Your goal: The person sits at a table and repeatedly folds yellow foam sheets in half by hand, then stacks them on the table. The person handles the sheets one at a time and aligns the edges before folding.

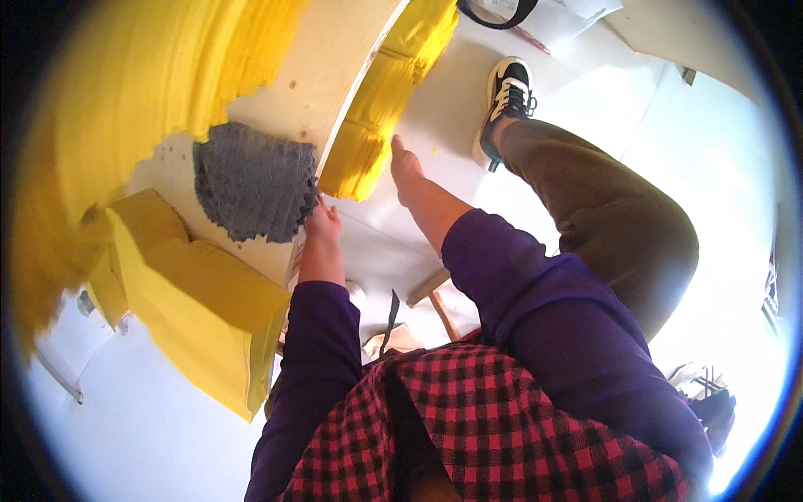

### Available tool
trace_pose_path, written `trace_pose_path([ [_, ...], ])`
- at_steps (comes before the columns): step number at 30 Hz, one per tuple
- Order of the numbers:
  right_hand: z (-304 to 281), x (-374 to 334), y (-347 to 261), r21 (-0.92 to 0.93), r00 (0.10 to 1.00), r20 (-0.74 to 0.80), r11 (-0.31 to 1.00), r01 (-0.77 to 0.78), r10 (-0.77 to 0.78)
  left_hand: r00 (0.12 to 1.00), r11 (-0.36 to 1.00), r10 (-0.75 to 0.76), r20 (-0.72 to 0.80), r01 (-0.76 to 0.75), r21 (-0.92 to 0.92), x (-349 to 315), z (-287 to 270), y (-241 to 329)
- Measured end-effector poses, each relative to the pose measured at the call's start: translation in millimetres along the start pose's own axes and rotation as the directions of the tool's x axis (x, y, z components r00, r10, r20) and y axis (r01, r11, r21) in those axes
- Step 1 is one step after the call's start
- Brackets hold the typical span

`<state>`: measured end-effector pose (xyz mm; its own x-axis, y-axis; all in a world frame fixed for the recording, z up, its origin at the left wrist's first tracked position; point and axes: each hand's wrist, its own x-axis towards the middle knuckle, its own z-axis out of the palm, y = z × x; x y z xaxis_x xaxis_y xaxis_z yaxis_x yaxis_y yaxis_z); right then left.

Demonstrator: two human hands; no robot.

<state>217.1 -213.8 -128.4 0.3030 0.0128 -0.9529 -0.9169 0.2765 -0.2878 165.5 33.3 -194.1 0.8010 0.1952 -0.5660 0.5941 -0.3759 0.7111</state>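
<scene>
A dark grey cloth piece point(255, 180) with jagged edges lies flat on the wooden tabletop point(314, 63). At its right edge my left hand point(324, 222) is closed, its fingertips on the cloth's rim; part of the grip is hidden. My right hand point(406, 171) is stretched out just beyond the table edge, beside stacked yellow cloth point(368, 117). Its fingers point away from me and hold nothing that I can see. Whether they touch the yellow stack, I cannot tell.
A large yellow cloth pile point(159, 67) covers the table's far left. Folded yellow cloth point(196, 293) hangs over the near edge. On the right a person's trousered leg point(615, 201) and black-and-white shoe point(508, 96) stand close by. A wooden stool-like frame point(435, 301) shows below my arms.
</scene>
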Motion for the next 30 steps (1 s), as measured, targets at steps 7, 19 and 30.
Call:
trace_pose_path([
  [7,-24,-18,18,-0.135,0.972,-0.112,0.972,0.192,-0.208,0.914,0.827,-0.397,0.081,0.395,-0.401,-114,40,75],
  [19,-85,-103,9,-0.513,0.677,0.069,0.556,0.654,-0.732,0.922,0.986,-0.07,0.381,0.123,-0.115,-279,34,116],
  [30,-100,-176,43,-0.62,0.618,0.469,0.263,0.739,-0.631,0.888,0.945,0.311,0.339,-0.327,-0.01,-337,-9,67],
])
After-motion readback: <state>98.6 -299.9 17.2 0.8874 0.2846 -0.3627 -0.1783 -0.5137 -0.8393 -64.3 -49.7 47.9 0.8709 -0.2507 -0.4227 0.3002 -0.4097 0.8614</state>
